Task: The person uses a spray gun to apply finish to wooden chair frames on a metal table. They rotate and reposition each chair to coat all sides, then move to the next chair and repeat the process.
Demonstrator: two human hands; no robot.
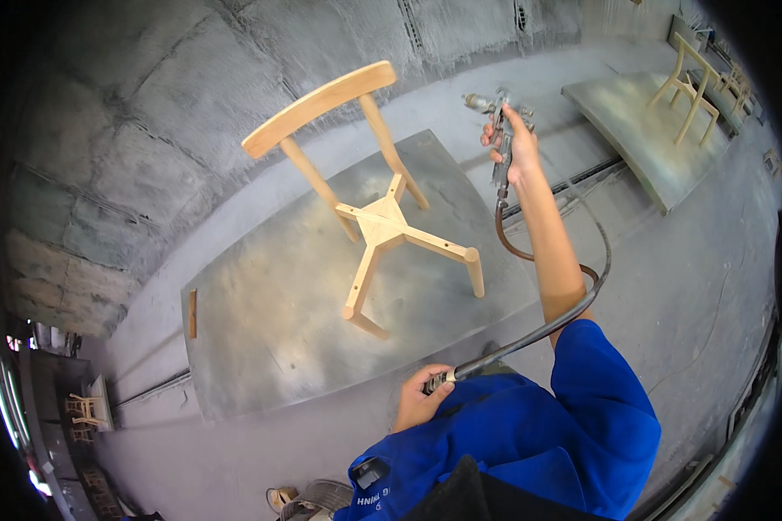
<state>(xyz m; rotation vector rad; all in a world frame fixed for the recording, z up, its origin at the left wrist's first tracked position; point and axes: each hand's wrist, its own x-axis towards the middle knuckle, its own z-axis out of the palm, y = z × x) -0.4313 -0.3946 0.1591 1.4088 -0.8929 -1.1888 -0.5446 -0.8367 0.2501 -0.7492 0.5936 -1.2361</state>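
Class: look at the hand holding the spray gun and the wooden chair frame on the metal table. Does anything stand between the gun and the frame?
Nothing visible does. The right hand holds the spray gun raised beside the chair frame, open air between. The hose loops back to the left hand.

Chair frame [378,217]: bare pale wood, smooth, matt. Platform [278,321] beneath: dull grey metal sheet, blotchy. Spray gun [498,113]: shiny metal. Hose [530,334]: dark matt rubber. Sleeve [599,408]: blue cloth. Back wall [148,113]: rough, grey, crusted.
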